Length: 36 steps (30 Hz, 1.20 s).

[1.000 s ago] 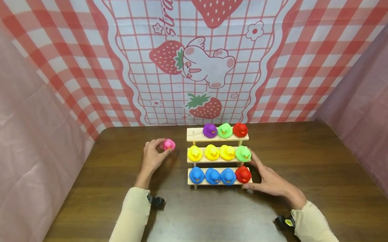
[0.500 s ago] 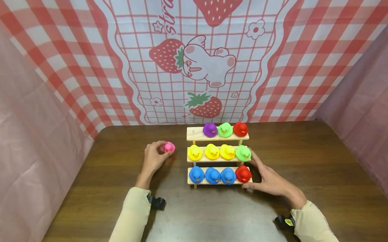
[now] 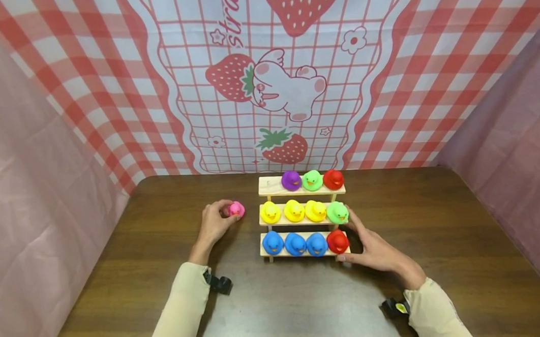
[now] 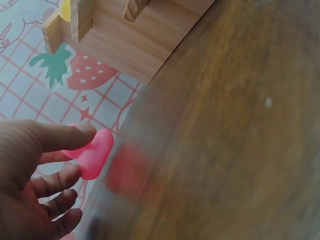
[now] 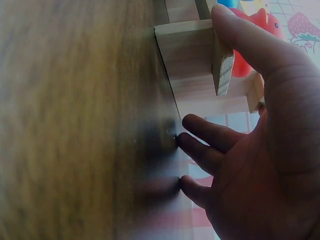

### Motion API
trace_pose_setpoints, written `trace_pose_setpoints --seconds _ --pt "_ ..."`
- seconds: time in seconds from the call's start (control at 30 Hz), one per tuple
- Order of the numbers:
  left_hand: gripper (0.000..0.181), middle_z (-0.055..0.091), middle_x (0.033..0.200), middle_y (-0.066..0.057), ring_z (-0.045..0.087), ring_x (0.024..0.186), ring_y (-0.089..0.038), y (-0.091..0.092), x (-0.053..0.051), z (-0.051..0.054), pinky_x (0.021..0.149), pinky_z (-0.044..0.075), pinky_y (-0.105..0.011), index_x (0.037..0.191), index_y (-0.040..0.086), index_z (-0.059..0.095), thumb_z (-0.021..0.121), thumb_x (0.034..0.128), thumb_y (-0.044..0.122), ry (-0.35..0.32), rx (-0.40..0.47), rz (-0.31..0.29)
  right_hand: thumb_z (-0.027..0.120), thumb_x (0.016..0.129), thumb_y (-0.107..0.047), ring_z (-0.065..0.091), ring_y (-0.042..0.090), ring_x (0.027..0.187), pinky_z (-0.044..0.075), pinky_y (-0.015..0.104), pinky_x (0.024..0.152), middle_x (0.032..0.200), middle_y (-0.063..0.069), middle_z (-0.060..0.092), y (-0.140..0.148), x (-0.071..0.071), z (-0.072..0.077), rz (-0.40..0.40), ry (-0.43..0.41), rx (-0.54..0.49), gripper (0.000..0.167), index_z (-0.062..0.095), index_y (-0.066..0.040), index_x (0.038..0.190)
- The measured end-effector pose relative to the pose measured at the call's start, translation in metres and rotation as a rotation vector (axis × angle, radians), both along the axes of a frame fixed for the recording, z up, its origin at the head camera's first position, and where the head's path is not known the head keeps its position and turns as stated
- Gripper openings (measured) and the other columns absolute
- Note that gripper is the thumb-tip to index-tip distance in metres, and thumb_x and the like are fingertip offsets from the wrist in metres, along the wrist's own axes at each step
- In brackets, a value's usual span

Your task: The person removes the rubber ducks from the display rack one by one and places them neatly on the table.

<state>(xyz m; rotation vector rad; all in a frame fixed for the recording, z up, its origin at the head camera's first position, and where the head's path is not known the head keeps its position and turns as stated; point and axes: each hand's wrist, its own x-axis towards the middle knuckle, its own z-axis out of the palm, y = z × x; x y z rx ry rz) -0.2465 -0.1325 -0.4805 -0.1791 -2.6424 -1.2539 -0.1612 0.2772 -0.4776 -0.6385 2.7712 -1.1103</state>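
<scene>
Wooden rack [image 3: 268, 187] stands between the left grip [image 3: 214, 224], pinching a pink duck [image 3: 237, 209], and the right grip [image 3: 375, 249], spread wide, touching it.

Your left hand [image 3: 214, 224] hides part of the pink duck [image 3: 237, 209]. In your left wrist view, the top edge cuts off the shelf [image 4: 135, 42], and the red patch [image 4: 131, 171] is blurred.

Strawberry-print backdrop [image 3: 274, 81] between pink curtains [image 3: 33, 196]
</scene>
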Motion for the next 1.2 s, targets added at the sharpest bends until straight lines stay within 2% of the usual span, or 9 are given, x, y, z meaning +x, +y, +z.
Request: trace_pose_setpoints --seconds 0.37,0.7,0.93,1.2 --pt "0.035 0.069 0.080 -0.017 0.061 0.076 -0.025 -0.001 0.001 -0.002 0.071 0.043 -0.029 0.108 -0.003 0.072 0.083 0.0754 0.005 -0.008 0.015 -0.013 0.082 0.081 -0.036 0.053 0.043 0.131 0.029 0.072 0.109 0.143 0.024 0.055 0.000 0.000 0.000 0.000 0.000 0.002 0.120 -0.006 -0.025 0.162" --pt "0.040 0.067 0.077 -0.015 0.059 0.073 -0.021 -0.002 0.001 -0.002 0.071 0.044 -0.029 0.110 -0.001 0.072 0.084 0.0730 0.007 -0.027 0.014 -0.011 0.082 0.081 -0.036 0.053 0.044 0.131 0.030 0.073 0.108 0.143 0.024 0.054 -0.001 0.001 0.001 0.000 0.004 0.005 0.120 -0.006 -0.026 0.161" --pt "0.044 0.064 0.079 -0.014 0.055 0.074 -0.020 -0.003 0.002 0.004 0.068 0.041 -0.027 0.114 0.002 0.070 0.083 0.0738 0.013 -0.073 0.027 0.036 0.082 0.081 -0.038 0.052 0.045 0.132 0.030 0.073 0.108 0.145 0.025 0.053 -0.002 0.002 0.001 -0.008 0.003 0.015 0.120 -0.006 -0.026 0.161" --pt "0.046 0.064 0.080 -0.015 0.053 0.073 -0.018 0.000 0.001 0.017 0.069 0.041 -0.028 0.119 0.002 0.069 0.082 0.0767 0.014 -0.029 0.052 0.023 0.082 0.081 -0.037 0.052 0.045 0.131 0.029 0.073 0.108 0.144 0.025 0.054 -0.001 0.001 0.001 -0.005 0.001 0.009 0.120 -0.006 -0.027 0.161"
